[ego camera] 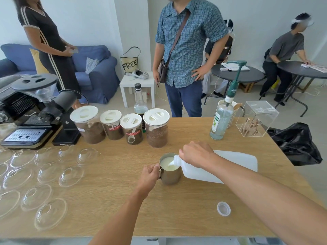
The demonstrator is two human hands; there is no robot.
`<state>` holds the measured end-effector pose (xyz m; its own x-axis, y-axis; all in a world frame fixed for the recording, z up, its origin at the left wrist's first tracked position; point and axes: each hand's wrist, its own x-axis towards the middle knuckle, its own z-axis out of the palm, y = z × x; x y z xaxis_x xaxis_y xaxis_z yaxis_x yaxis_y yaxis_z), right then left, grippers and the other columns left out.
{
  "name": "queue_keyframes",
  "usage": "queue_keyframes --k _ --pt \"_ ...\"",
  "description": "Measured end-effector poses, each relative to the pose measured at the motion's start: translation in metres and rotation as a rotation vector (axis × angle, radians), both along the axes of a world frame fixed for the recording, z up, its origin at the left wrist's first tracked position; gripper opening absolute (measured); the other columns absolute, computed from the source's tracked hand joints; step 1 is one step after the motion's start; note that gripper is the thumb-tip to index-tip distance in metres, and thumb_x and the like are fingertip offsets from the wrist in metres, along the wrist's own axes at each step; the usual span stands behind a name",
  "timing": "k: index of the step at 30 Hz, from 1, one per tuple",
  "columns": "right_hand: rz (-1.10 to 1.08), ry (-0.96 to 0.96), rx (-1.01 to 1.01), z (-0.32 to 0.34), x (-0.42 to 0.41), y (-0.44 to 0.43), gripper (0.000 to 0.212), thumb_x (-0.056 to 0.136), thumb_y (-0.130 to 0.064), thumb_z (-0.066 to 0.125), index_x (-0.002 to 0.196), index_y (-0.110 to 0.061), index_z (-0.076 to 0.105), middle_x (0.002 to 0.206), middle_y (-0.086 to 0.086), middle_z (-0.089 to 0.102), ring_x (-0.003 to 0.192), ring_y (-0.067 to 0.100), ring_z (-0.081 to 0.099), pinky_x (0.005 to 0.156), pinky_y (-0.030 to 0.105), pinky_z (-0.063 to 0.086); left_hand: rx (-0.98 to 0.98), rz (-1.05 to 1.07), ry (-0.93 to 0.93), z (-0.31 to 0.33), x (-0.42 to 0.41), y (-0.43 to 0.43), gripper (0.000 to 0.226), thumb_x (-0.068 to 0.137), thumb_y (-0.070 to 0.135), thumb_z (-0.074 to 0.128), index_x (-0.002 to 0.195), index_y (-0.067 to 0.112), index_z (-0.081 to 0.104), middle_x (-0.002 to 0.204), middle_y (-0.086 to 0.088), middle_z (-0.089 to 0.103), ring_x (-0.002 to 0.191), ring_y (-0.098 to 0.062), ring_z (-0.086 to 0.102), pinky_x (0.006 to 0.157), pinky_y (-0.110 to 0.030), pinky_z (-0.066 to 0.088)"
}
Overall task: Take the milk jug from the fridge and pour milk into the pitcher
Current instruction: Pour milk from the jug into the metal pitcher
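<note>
A steel pitcher [170,176] stands on the wooden table [177,218], holding white milk. My left hand [150,175] grips its handle on the left side. A white plastic milk jug [235,160] is tipped on its side to the right of the pitcher, with its open mouth over the rim. A thin stream of milk runs from the mouth into the pitcher. My right hand [196,153] holds the jug near its neck. The jug's cap [223,209] lies loose on the table, near the front right.
Several clear dome lids [50,213] cover the table's left side. Coffee jars [156,128] stand in a row behind the pitcher, with an espresso machine [24,135] and grinder at left. A pump bottle [221,121] and an acrylic box [256,118] are at back right. People stand beyond the table.
</note>
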<state>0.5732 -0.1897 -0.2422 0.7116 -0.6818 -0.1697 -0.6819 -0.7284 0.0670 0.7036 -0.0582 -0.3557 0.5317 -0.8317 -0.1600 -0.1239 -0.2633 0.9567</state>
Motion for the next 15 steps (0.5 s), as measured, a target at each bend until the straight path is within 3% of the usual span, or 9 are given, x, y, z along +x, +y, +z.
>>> queue_keyframes --k 15 --pt "0.019 -0.007 0.004 0.0020 0.0003 0.0010 0.048 0.101 -0.030 0.026 0.058 -0.015 0.039 0.065 0.003 0.043 0.059 0.022 0.044 0.063 0.034 0.036 -0.005 -0.005 -0.004 -0.0028 0.0015 -0.0001 0.046 0.104 0.015 0.042 0.059 0.019 0.034 0.053 0.007 0.030 0.049 -0.006 0.027 0.051 -0.015 0.030"
